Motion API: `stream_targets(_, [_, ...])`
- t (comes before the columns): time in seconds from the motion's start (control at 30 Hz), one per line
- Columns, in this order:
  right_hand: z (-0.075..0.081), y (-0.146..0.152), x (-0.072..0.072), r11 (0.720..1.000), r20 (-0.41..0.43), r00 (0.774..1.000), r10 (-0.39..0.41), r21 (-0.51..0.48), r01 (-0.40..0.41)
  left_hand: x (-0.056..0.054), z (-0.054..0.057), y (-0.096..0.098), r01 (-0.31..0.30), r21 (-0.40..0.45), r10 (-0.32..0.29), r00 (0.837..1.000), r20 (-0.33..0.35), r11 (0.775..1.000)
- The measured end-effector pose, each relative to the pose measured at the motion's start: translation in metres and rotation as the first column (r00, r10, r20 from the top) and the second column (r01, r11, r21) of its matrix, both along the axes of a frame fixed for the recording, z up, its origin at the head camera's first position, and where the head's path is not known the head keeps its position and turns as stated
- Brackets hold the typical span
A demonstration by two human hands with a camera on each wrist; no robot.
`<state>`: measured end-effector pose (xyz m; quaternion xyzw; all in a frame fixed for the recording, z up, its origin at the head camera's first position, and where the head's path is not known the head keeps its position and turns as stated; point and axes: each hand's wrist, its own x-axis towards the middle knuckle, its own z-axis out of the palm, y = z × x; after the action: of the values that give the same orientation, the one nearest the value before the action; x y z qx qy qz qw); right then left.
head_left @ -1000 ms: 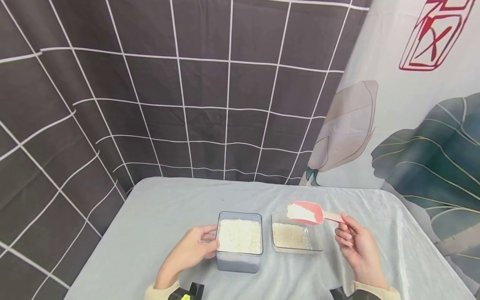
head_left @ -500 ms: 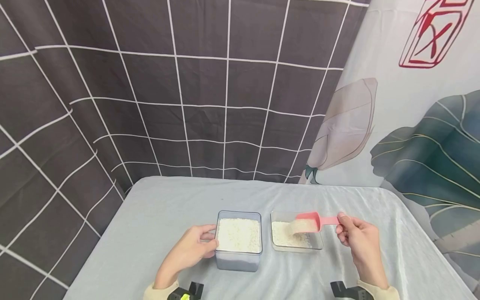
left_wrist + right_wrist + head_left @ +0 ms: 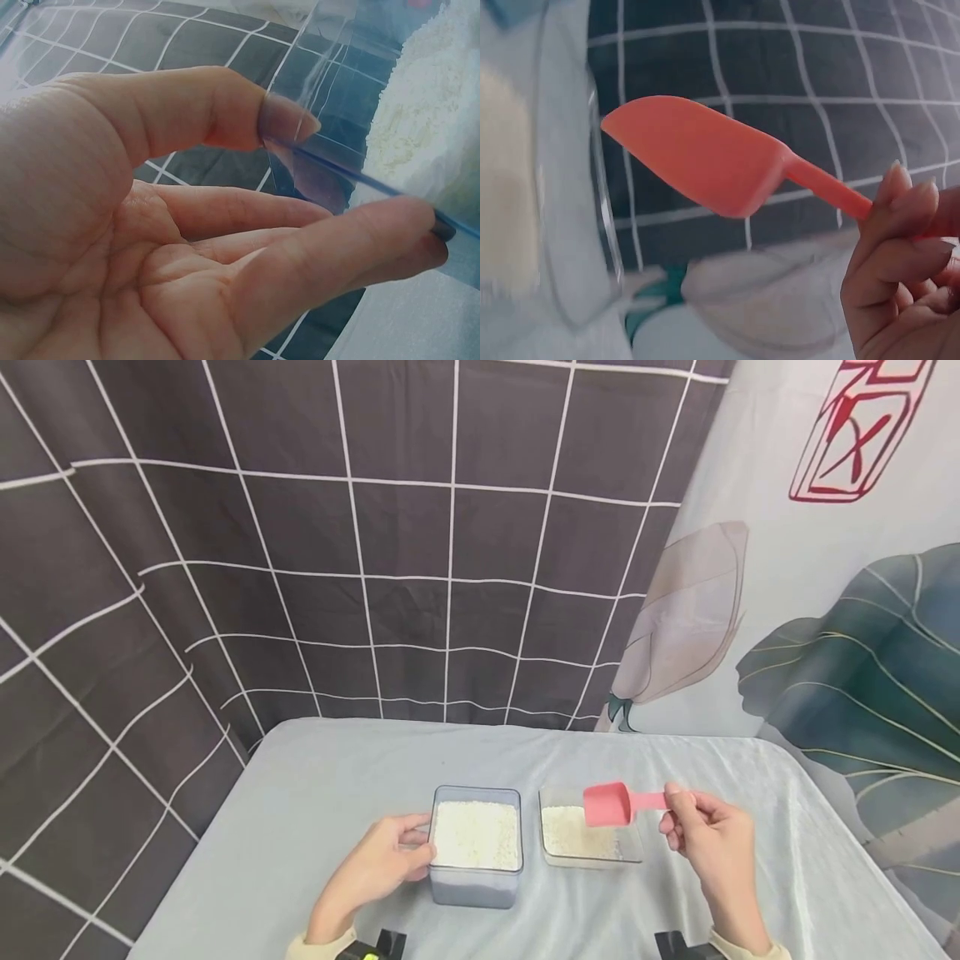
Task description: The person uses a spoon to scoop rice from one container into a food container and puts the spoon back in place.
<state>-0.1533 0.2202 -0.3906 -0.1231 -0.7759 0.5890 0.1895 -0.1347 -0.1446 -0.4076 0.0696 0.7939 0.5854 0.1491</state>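
Observation:
My right hand [image 3: 718, 842] pinches the handle of a pink scoop [image 3: 609, 804] between thumb and fingers. The scoop is tipped over the right side of a shallow clear container [image 3: 632, 852], which has a layer of white rice-like grains [image 3: 573, 833] in it. No grains show on the scoop's visible faces. My left hand [image 3: 378, 864] rests against the left side of a deeper bluish clear container [image 3: 474, 893] filled with more grains [image 3: 477, 835]. In the left wrist view, the extended fingers [image 3: 352, 240] touch this container's wall near its rim.
Both containers stand side by side on a table with a pale blue cloth [image 3: 337, 777], a narrow gap between them. Behind the table hangs a dark grid-patterned curtain [image 3: 397, 543]. A printed leaf-pattern cloth [image 3: 780, 610] hangs at the right.
The scoop was heaped with grains over the shallow container; it tilted, the grains slid out, and it now shows none. My right hand has rolled over. The left hand has stayed put.

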Motion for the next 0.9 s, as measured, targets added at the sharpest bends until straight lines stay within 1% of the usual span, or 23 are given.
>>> stream_targets(0.1, [0.006,-0.008,0.005,0.991,0.007,1.000,-0.016,-0.135,0.016,0.001,-0.001,0.000,0.000,0.003,0.000,1.000,0.004,1.000])
stream_targets(0.2, [0.013,-0.018,0.011,0.966,-0.023,1.000,-0.006,-0.257,0.000,0.001,-0.001,-0.001,-0.003,-0.004,0.003,1.000,0.002,1.000])
stream_targets(0.33, [0.017,-0.029,0.015,0.918,-0.096,0.994,0.045,-0.388,-0.079,0.000,-0.002,0.000,-0.001,-0.012,0.001,1.000,-0.002,1.000])
stream_targets(0.47, [0.017,-0.039,0.018,0.877,-0.137,0.985,0.105,-0.454,-0.157,-0.001,-0.003,0.001,-0.002,-0.013,0.002,1.000,-0.003,1.000])
stream_targets(0.5, [0.017,-0.043,0.019,0.874,-0.140,0.983,0.119,-0.455,-0.170,-0.001,-0.003,0.001,-0.002,-0.012,0.002,1.000,-0.002,1.000])
stream_targets(0.57, [0.017,-0.050,0.021,0.879,-0.135,0.982,0.135,-0.441,-0.181,-0.001,-0.003,0.001,-0.001,-0.009,0.001,1.000,0.001,1.000])
stream_targets(0.77, [0.015,-0.067,0.026,0.913,-0.141,0.980,0.141,-0.363,-0.184,0.000,-0.002,0.001,-0.006,0.012,0.006,1.000,0.004,1.000])
stream_targets(0.83, [0.013,-0.072,0.027,0.920,-0.137,0.978,0.158,-0.339,-0.197,0.000,-0.001,0.002,-0.011,0.013,0.011,1.000,0.002,1.000])
stream_targets(0.9, [0.011,-0.077,0.029,0.920,-0.126,0.976,0.178,-0.330,-0.210,0.000,0.000,0.002,-0.007,0.015,0.007,1.000,0.006,1.000])
